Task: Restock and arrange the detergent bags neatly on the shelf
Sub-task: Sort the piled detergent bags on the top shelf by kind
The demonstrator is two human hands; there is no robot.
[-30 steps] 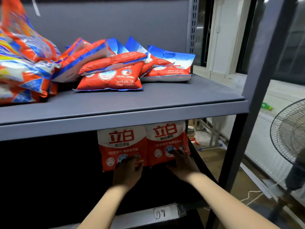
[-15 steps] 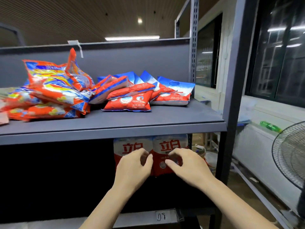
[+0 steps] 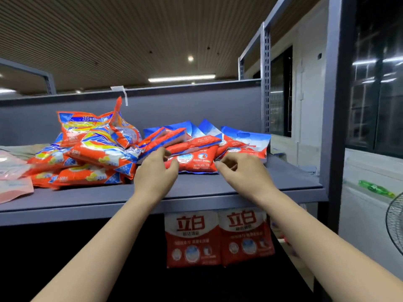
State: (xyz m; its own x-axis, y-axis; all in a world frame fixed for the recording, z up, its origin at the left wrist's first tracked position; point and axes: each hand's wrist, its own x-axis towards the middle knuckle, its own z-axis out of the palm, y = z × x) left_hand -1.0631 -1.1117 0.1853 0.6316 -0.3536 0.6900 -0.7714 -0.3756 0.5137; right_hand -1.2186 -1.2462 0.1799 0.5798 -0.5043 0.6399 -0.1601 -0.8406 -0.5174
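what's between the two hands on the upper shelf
In the head view, one flat red detergent bag lies between the left hand and the right hand, its ends at their fingertips; whether either hand has hold of it cannot be told.

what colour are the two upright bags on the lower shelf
Red with white tops and red lettering, the two upright bags; head view, the only one.

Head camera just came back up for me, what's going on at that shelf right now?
A person is restocking detergent bags. Both hands are up at the upper shelf: the left hand and right hand sit at either side of the front red and blue bag in a loose pile, fingers curled at its edges. A messier heap of orange bags lies to the left. Two red bags already stand upright side by side on the shelf below.
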